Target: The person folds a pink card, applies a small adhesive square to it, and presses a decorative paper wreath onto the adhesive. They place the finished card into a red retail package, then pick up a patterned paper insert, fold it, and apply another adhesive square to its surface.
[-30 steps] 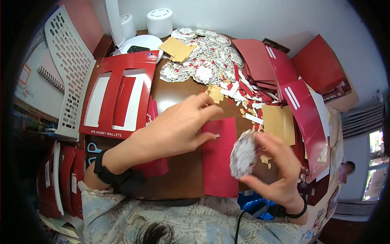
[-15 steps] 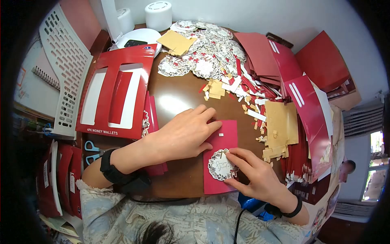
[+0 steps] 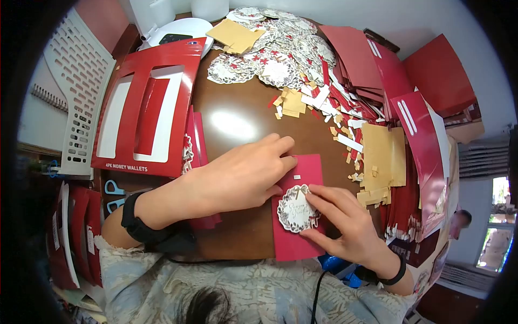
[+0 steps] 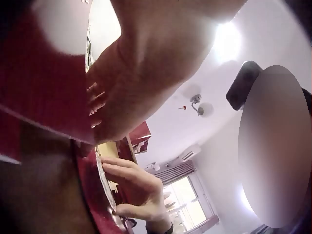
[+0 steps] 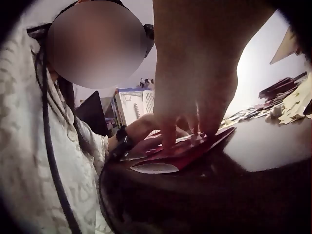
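A magenta-red card [image 3: 298, 249] lies on the table in front of the person, a small white tab [image 3: 297, 177] near its top. Over its middle sits a round paper wreath cut-out [image 3: 294, 208] with script lettering. The right hand [image 3: 345, 224] holds this cut-out by its right side, index finger above and thumb below. At the card's left edge rests the left hand [image 3: 245, 175], index finger and thumb spread along it. In the left wrist view the right hand [image 4: 136, 187] holds the cut-out flat against the card.
At the back lies a heap of wreath cut-outs [image 3: 286, 48]. Paper scraps [image 3: 329, 102] and tan sheets [image 3: 383, 159] lie to the right, beside stacked red cards [image 3: 356, 59]. On the left are a money-wallets box [image 3: 127, 108], scissors [image 3: 113, 188] and more red cards [image 3: 199, 143].
The right hand has turned the cut-out from tilted in the air to face up and lowered it onto the card. The left hand has stayed by the card's left edge.
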{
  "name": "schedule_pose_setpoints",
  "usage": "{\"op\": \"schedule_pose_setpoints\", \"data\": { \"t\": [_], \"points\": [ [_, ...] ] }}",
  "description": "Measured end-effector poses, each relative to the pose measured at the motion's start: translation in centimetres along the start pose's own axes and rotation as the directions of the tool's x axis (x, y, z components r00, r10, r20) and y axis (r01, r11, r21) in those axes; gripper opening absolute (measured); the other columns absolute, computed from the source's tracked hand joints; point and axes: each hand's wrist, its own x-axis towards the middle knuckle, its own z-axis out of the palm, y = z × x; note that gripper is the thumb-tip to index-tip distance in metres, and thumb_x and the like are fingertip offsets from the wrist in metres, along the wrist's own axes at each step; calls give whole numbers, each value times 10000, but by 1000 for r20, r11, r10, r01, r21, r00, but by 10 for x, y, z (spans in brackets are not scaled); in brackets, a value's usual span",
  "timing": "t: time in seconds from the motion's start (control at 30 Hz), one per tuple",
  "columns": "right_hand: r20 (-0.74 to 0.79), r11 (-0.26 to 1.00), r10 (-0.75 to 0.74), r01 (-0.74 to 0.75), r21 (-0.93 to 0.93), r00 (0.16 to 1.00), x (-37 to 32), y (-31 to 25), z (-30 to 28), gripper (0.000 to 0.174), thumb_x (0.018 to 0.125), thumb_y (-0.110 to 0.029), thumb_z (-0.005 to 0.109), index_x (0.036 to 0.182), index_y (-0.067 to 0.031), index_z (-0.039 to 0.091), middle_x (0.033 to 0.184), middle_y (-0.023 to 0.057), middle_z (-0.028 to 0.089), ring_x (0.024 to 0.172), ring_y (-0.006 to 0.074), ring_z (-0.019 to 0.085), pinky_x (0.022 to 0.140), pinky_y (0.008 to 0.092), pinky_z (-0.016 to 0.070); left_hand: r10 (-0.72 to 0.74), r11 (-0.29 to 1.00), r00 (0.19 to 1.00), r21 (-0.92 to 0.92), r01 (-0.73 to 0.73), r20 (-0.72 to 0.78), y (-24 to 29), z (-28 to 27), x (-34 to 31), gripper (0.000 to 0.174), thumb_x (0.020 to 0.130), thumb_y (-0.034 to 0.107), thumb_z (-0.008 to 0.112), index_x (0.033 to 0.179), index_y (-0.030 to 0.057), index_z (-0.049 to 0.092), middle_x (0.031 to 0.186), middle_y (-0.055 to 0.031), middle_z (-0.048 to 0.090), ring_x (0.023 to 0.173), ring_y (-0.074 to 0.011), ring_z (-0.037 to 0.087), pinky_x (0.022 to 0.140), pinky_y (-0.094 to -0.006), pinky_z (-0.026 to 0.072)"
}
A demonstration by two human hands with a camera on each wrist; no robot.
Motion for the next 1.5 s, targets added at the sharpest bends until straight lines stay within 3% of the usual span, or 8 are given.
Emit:
{"op": "schedule_pose_setpoints", "data": {
  "t": [0.47, 1.07, 1.27, 1.5],
  "points": [
    [29, 999, -23, 24, -33, 999, 15, 17, 0, 580, 752, -165, 821, 1250, 36, 603, 1270, 168, 597, 1111, 348, 596, 914, 412, 522, 2, 1000, 1000, -18, -1, 24, -7, -1, 1, 457, 768, 0, 730, 1207, -44, 612, 1131, -140, 564, 1066, -314, 570, 923, -394, 485],
    [81, 999, 21, -17, -50, 996, 20, 11, -4, 574, 759, -163, 806, 1248, 46, 591, 1268, 179, 563, 1118, 352, 578, 908, 416, 522, -30, 999, 999, -23, 31, 45, -4, -4, 2, 494, 751, -9, 739, 1226, -44, 607, 1148, -137, 563, 1068, -313, 567, 923, -387, 490],
    [44, 990, 4, 3, -138, 999, 24, 0, -6, 585, 762, -254, 799, 1234, 33, 608, 1225, 178, 573, 1119, 344, 571, 880, 415, 517, -18, 999, 999, -34, 19, 35, -6, -2, 2, 493, 755, -17, 734, 1230, -42, 607, 1142, -140, 559, 1073, -316, 565, 922, -394, 489],
    [57, 919, -95, 110, -379, 994, 27, 6, 11, 510, 826, -338, 721, 1187, 14, 647, 1037, 126, 583, 967, 265, 558, 839, 382, 441, -29, 999, 999, -30, 30, 38, -5, -1, 2, 477, 761, -18, 724, 1225, -36, 614, 1139, -143, 559, 1075, -316, 567, 930, -393, 487]
  ]
}}
